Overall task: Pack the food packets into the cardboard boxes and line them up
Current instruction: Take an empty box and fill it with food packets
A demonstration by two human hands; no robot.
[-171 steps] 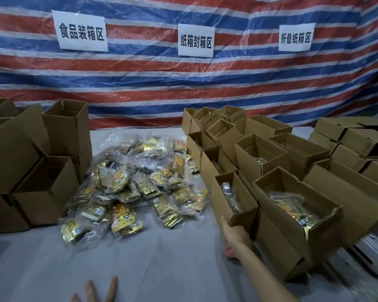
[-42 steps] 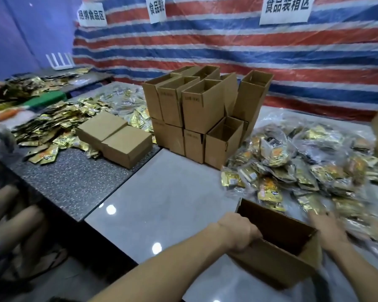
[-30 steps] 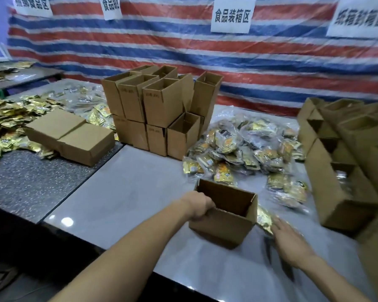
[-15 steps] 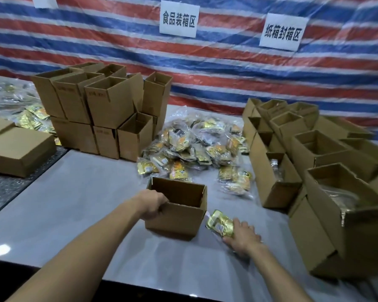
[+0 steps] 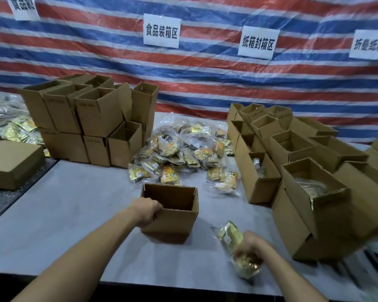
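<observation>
Gold foil up close: the right hand [image 5: 249, 247] has its fingers clenched round a food packet [image 5: 232, 234], low over the table [image 5: 74, 214] at four o'clock from the open box [image 5: 170, 223]. Clear of the surface or not, I can't tell; it's blurred. The grasp sits on the packet's near end, so the far end pokes out loose, and that's the worry: swung across, that floppy tip could snag the box's right wall instead of dropping in.

At eight o'clock on the box, the left hand [image 5: 147, 211] grips the rim at the near left corner, fingers hooked over the edge. One corner only, on a light box that looks empty, so a knock from the packet could pivot it.

Further out, at twelve o'clock, the pile of packets [image 5: 183, 149] lies just behind the box's far wall; a shove forward would plough into it. At two o'clock the packed boxes [image 5: 258, 186] stand in a ragged, leaning row, near the right forearm's path: a careless elbow could topple one. At ten o'clock, well apart, the stack of empty boxes [image 5: 92, 120] looks safe.
</observation>
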